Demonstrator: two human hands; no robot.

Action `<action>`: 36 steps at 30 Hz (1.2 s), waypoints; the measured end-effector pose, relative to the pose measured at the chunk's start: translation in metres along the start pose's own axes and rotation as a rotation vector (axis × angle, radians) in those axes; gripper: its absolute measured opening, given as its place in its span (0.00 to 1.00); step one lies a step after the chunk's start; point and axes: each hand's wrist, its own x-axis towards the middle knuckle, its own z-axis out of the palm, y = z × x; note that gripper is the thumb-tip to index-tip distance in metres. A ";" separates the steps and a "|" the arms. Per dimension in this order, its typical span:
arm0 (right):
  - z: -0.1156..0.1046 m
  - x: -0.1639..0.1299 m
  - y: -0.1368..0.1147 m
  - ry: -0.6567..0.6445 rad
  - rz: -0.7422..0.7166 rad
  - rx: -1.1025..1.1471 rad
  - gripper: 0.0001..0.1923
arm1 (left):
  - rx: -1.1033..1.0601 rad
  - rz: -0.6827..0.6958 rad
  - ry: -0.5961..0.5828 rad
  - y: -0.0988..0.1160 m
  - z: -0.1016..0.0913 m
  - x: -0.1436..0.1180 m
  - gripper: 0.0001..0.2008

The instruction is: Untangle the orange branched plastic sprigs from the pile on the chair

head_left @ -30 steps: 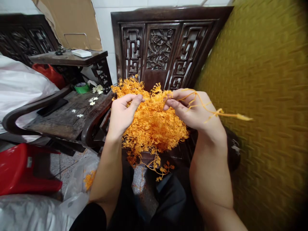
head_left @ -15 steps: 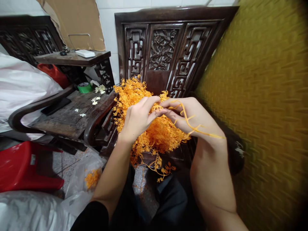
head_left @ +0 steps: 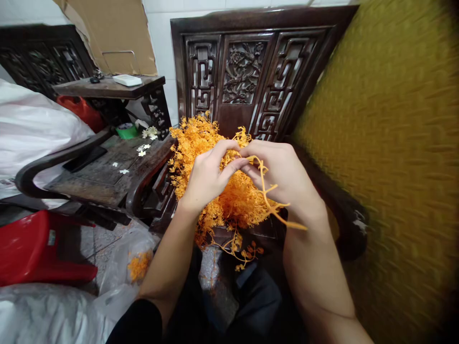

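Note:
My left hand (head_left: 208,174) and my right hand (head_left: 278,167) meet at the fingertips over a pile of orange plastic sprigs (head_left: 229,205). Between them is one orange plastic stem (head_left: 267,191) with short bare side twigs. It trails from the fingers down across the right hand toward the wrist. Both hands are closed in a pinch on the stem, its far end hidden among the fingertips. The pile rests on a dark carved wooden chair (head_left: 238,114), and a loose sprig (head_left: 247,253) hangs from its front edge.
On the left, a second wooden chair (head_left: 96,177) holds green tape (head_left: 126,130) and small pale plastic flowers (head_left: 148,134). A red stool (head_left: 43,248) and a clear bag with orange pieces (head_left: 138,265) stand on the floor. A yellow textured surface (head_left: 398,143) rises at the right.
The stem's free end has swung down and left, away from the right forearm's edge. My right hand has turned slightly; my left hand has barely moved.

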 end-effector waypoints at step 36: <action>0.019 -0.011 0.125 0.681 0.238 0.187 0.06 | -0.947 -0.321 0.226 0.024 -0.027 0.003 0.19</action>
